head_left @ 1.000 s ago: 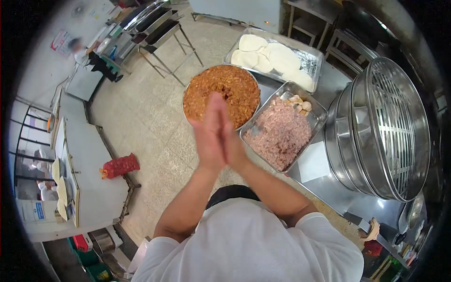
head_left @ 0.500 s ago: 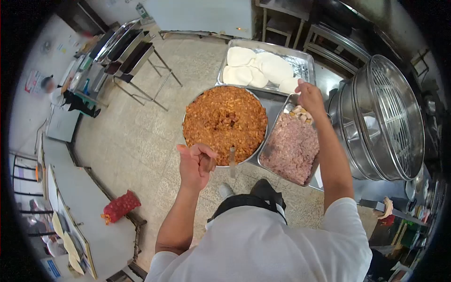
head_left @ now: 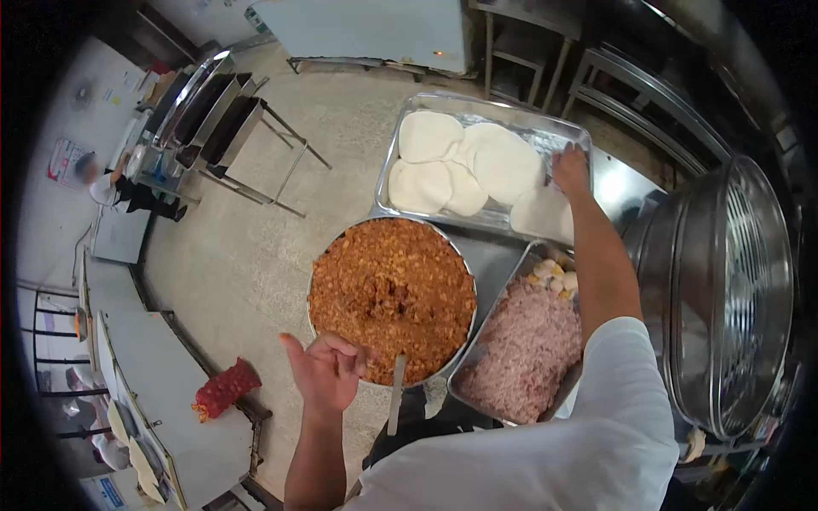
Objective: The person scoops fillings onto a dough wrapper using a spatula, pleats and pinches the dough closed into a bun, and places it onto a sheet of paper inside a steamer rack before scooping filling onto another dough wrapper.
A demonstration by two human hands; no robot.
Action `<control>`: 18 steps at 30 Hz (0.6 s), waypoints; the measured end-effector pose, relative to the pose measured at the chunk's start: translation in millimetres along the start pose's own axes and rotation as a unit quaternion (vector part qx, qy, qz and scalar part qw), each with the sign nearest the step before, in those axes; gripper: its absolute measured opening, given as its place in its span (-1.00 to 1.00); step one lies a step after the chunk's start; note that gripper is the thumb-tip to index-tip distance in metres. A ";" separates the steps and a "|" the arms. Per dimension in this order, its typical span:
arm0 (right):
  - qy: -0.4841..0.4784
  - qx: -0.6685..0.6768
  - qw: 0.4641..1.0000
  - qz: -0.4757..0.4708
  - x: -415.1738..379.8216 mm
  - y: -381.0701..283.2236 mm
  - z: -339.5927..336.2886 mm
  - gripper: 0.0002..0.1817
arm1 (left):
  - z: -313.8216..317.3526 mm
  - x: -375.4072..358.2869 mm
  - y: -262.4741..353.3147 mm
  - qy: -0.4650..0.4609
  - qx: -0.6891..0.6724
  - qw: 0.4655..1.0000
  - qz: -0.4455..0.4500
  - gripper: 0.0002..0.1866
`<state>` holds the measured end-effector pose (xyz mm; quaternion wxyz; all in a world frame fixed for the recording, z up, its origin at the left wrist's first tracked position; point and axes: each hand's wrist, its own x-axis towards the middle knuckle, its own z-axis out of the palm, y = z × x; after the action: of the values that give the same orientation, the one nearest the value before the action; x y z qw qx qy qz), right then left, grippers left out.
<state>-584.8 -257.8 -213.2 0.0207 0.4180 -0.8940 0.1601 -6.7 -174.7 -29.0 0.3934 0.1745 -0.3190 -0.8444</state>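
Note:
My left hand [head_left: 328,370] hovers at the near left rim of a big round pan of orange-brown chunky filling [head_left: 392,289]. Its thumb stands out, the fingers are loosely bent and apart, and nothing shows in them. A flat-handled utensil [head_left: 398,396] sticks out of the filling to its right. My right hand [head_left: 573,170] reaches over the right end of a metal tray [head_left: 388,157], fingers bent downward but apart, beside the nearest dough round [head_left: 543,213]. No object shows in it. Several pale dough rounds [head_left: 507,163] lie overlapping in the tray.
Below my right forearm sits a deep tray of pinkish minced filling [head_left: 524,353] with pale egg-like pieces [head_left: 554,277] at one end. Stacked metal steamers [head_left: 707,289] stand on the right. A red mesh sack [head_left: 226,389] rests at left. Another person [head_left: 128,183] stands far left.
My right hand has moved away from the minced filling to the dough tray's right end. The left hand has shifted slightly left and down. The view has tilted, bringing the trays closer.

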 end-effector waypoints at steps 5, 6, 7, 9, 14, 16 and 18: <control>0.073 -0.032 0.996 -0.044 24.1 1.7 44.2 -0.32 | 11.7 10.9 3.6 0.038 -0.002 0.998 -0.042 0.02; 0.063 -0.071 0.994 -0.050 14.7 1.3 40.7 -0.30 | 14.5 10.3 3.4 0.046 -0.002 0.998 -0.050 0.02; 0.014 -0.110 0.991 -0.075 11.2 1.4 31.3 -0.31 | 18.3 13.5 3.0 0.053 0.004 0.997 -0.052 0.02; -0.039 -0.092 0.991 -0.092 1.3 2.9 14.3 -0.33 | 23.1 21.0 2.2 0.054 0.009 0.997 -0.053 0.01; -0.082 -0.065 0.992 -0.073 6.2 -2.1 12.4 -0.36 | 24.6 50.0 -3.6 -0.006 -0.025 0.997 -0.067 -0.03; -0.113 0.056 0.992 -0.025 6.0 2.3 5.2 -0.37 | 34.0 70.5 -11.6 0.030 -0.059 0.995 -0.080 -0.04; -0.147 0.180 0.972 0.018 8.4 4.6 -0.4 -0.38 | 45.3 99.0 -18.6 0.057 -0.100 0.989 -0.097 -0.05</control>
<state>-593.8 -261.2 -212.6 -0.1894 0.4180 -0.8510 0.2555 -104.1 -224.2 -12.6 0.3424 0.2128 -0.1916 -0.8949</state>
